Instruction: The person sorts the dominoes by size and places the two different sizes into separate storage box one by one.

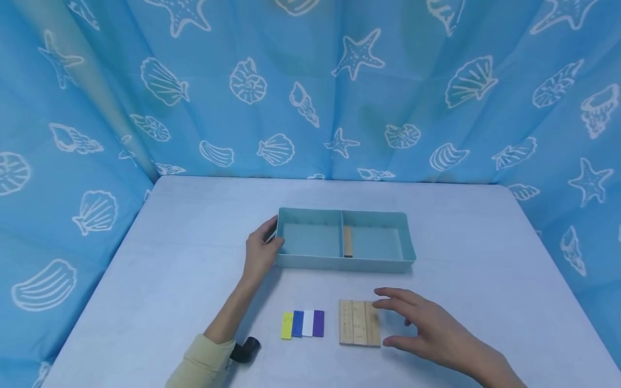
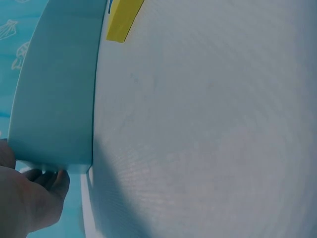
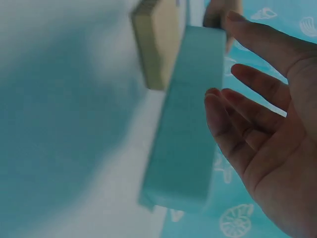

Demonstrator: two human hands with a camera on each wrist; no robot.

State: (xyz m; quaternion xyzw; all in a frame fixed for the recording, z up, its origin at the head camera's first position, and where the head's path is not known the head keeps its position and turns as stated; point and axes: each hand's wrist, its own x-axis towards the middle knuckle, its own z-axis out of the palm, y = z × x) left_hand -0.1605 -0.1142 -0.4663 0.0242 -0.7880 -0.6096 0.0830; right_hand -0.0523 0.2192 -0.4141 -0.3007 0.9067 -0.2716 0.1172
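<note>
Done: one wooden rectangular block (image 1: 347,241) stands in the right compartment of the light-blue plastic two-compartment tray (image 1: 345,263), against the divider.
Left: three tan wooden blocks (image 1: 359,323) lie side by side at the tray's 6 o'clock — the yellow, blue, white and purple flat tiles (image 1: 303,324) lie at their 9 o'clock.
Left hand (image 1: 260,250): your fingers curl round the tray's 9 o'clock end wall.
Right hand (image 1: 427,325): fingers spread apart, holding nothing — hovering at the wooden blocks' 3 o'clock edge.
</note>
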